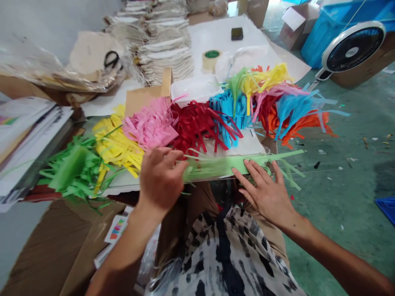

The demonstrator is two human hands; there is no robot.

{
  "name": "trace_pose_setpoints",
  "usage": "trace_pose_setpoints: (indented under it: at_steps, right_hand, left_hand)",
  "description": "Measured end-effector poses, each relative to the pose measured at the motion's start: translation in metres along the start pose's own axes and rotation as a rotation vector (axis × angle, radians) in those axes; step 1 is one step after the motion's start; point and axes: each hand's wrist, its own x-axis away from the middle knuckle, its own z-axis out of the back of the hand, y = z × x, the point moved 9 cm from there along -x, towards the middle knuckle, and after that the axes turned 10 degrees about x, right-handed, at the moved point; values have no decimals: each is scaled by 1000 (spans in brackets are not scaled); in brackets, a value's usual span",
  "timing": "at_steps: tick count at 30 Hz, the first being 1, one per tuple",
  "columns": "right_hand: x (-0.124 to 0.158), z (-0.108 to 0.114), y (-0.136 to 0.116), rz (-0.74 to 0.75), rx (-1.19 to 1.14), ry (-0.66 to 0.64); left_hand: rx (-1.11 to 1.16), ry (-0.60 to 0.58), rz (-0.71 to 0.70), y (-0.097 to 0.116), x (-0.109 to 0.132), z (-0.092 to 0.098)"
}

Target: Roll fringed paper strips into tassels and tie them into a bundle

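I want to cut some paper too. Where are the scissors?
In the head view, the black scissors lie far left at the back, beside the cream cloth stacks.

floor (pixel 348 123): green concrete, strewn with scraps | wall (pixel 61 20): grey, seen far left | white fan (pixel 353 47), blue crate (pixel 336 20), cardboard box (pixel 296 22): set on floor

The tape roll (pixel 211 58) sits on the table (pixel 210 35). Behind it lies a phone (pixel 237 33). Left of it is a stack of folded cloth (pixel 163 45), and farther left are scissors (pixel 111 59). Before it lie heaps of fringed paper (pixel 197 123). Nearer still, a fringed strip (pixel 222 166) lies under the left hand (pixel 160 179) and right hand (pixel 267 193). Well right of it, a fan (pixel 352 49) stands on the floor.
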Motion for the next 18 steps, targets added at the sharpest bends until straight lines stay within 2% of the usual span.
trace_pose_setpoints:
  at_steps: [1,2,4,5,8,10,15,18]
  right_hand:
    - [0,1,0,2,6,2]
    - [0,2,-1,3,10,7]
    - [0,5,-1,10,4,20]
    - [0,6,-1,13,-4,30]
    - [1,5,4,39,-24,37]
    - [3,2,20,41,-10,39]
    - [14,8,102,-79,41,98]
    - [26,32,148,-358,53,190]
  left_hand:
    - [-28,54,-19,18,-1,-6]
    - [-42,67,-116,42,-2,-18]
    - [3,5,-297,80,-2,-54]
    - [-1,-26,-294,85,-2,-72]
    - [-37,-120,-213,74,0,-110]
    - [-64,-162,-201,63,5,-120]
    - [-90,-174,-208,53,12,-119]
    - [-82,-148,-192,56,11,-117]
